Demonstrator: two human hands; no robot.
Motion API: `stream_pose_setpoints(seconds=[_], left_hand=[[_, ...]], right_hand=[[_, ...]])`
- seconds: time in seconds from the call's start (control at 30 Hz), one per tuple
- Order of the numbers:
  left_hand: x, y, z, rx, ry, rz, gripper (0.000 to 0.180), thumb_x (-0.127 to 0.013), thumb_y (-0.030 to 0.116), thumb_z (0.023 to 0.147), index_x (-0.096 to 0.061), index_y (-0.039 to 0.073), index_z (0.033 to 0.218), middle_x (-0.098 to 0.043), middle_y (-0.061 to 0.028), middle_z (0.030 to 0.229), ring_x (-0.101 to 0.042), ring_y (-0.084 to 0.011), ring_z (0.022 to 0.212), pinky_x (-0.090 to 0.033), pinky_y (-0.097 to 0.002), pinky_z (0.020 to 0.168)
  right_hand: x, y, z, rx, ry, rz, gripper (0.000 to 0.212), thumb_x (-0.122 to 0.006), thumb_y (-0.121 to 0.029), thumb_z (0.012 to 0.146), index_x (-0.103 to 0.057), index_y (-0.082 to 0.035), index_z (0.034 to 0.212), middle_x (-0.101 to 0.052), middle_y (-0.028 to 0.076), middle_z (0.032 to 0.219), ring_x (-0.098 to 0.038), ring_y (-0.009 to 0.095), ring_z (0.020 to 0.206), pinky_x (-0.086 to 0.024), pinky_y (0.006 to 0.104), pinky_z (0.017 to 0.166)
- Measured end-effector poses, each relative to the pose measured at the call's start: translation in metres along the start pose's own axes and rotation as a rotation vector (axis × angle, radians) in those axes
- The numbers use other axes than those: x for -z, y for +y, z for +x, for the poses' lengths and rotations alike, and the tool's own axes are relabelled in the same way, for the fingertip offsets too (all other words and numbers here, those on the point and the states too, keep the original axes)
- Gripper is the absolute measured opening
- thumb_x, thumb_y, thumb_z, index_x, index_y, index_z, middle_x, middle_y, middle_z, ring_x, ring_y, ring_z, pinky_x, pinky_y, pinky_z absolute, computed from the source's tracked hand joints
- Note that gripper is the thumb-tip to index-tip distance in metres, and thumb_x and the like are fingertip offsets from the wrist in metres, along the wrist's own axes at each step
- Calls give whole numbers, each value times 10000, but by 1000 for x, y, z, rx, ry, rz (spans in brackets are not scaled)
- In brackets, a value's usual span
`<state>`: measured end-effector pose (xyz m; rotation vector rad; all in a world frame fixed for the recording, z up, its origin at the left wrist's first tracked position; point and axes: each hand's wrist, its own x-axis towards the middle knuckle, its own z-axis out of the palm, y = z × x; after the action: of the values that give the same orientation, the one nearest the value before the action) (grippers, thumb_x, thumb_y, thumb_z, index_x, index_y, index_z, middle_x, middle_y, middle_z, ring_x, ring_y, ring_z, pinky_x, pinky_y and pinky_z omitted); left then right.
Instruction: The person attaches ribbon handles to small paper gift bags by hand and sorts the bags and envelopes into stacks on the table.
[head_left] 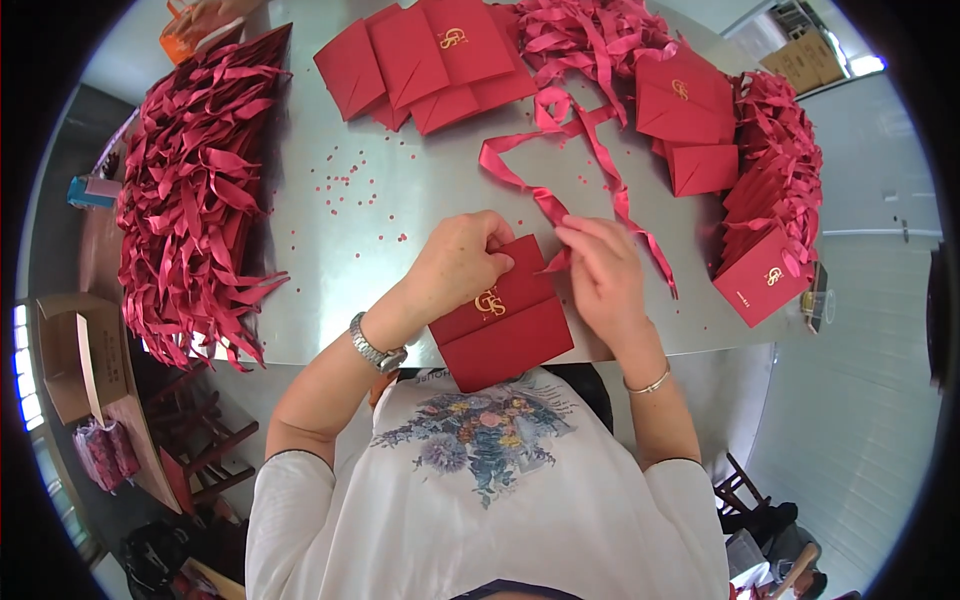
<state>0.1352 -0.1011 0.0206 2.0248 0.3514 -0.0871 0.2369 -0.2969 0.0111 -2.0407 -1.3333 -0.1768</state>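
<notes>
A packing workshop: stacked red envelopes and ribbon heaps crowd a metal table.

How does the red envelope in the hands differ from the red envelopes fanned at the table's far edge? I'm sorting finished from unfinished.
The held envelope has a red ribbon at its top edge, gripped by both hands; the fanned envelopes show none. It overhangs the near edge; they lie flat, overlapping. Both are red with gold emblems.

A cardboard box sits left, and red confetti dots speckle the grey table.
</notes>
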Motion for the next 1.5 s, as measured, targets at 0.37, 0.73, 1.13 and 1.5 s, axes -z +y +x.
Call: stream_pose_setpoints(seconds=[0.37, 0.73, 1.13, 1.5], left_hand=[[8, -3, -3, 116, -141, -181, 186, -677, 3, 808, -653, -25, 990, -693, -61, 846, -638, -114, 756, -521, -261, 697], [-1, -3, -8, 152, -81, -295, 210, -660, 48, 771, -685, -38, 961, -707, -144, 826, -676, -206, 756, -533, -314, 711], [-1, -2, -20, 13, -23, -142, 256, -578, 13, 776, -665, -38, 1011, -689, -210, 874, -671, -341, 810, -530, -386, 743], [12, -4, -40, -240, -21, 0, 292, -561, -60, 785, -680, 27, 1036, -679, -172, 884, -655, -314, 829, -510, -346, 755]], right_hand=[[-15, -2, -13, -28, 25, 86, 112, -712, -64, 761, -650, -91, 851, -615, 36, 776, -585, 244, 757, -433, 383, 697], [-31, -40, -5, -164, 57, 12, 99, -708, -78, 736, -609, -77, 732, -582, 66, 598, -573, 265, 545, -450, 391, 557], [-32, -56, 10, -340, -81, -4, 127, -657, -100, 704, -570, -48, 627, -590, 120, 589, -598, 313, 537, -479, 410, 504], [-24, -75, 24, -130, -275, -265, 140, -647, -122, 705, -555, -69, 615, -572, 107, 555, -601, 283, 524, -465, 402, 505]])
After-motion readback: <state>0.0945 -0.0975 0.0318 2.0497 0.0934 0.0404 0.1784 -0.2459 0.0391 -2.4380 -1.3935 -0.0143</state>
